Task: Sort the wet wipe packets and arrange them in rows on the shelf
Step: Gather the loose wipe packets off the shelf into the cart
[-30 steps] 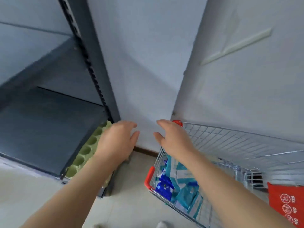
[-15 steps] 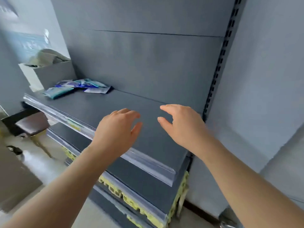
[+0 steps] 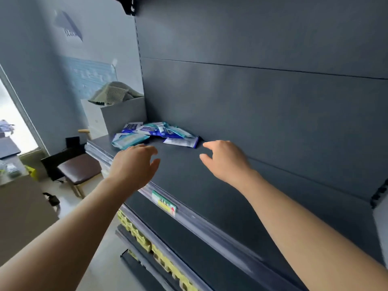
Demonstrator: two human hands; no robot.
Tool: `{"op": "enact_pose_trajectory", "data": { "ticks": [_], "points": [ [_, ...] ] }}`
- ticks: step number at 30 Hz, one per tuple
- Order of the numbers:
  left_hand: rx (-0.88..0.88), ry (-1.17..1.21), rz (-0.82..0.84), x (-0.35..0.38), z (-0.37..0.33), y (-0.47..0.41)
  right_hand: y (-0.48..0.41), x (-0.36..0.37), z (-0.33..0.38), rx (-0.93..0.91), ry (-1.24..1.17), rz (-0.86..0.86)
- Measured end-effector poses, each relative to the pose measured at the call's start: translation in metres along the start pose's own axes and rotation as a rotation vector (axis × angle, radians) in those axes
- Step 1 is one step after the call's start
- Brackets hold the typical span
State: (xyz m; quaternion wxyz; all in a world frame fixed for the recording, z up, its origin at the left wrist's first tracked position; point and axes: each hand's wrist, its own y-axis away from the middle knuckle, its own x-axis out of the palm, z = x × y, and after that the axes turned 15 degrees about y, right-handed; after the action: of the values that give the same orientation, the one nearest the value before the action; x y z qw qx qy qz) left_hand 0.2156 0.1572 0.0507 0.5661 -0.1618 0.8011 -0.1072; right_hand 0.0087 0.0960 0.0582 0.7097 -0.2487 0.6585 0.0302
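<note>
At mid-frame, on the dark shelf [image 3: 210, 185], the wet wipe packets [image 3: 155, 134] lie in a loose heap just beyond your fingertips. Your left hand [image 3: 134, 166] and right hand [image 3: 225, 160] hover over the shelf, fingers loosely spread, holding nothing, apart from the heap.

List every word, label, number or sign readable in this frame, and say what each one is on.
No text here reads clearly.
Wet wipe packets: white print on blue and teal, blurred.
Price label on the front rail of the shelf: green and yellow, print too small.
Wall sign: dark lettering, blurred.
Wall poster: faint rows, unreadable.
</note>
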Motion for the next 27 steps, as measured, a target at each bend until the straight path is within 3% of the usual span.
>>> {"op": "enact_pose_trajectory", "data": {
  "ticks": [10, 17, 24, 27],
  "points": [
    [-0.094, 0.035, 0.080, 0.039, 0.109, -0.124, -0.145, 0.078, 0.040, 0.036, -0.022, 0.113],
    [-0.152, 0.016, 0.307, 0.070, 0.183, -0.195, -0.212, 0.129, 0.070, 0.141, -0.056, 0.227],
    [0.000, 0.217, 0.464, 0.069, 0.214, -0.232, -0.244, 0.148, 0.094, 0.252, 0.014, 0.264],
    [0.146, 0.344, 0.486, 0.063, 0.218, -0.241, -0.246, 0.146, 0.084, 0.369, -0.072, 0.164]
  ]
}}
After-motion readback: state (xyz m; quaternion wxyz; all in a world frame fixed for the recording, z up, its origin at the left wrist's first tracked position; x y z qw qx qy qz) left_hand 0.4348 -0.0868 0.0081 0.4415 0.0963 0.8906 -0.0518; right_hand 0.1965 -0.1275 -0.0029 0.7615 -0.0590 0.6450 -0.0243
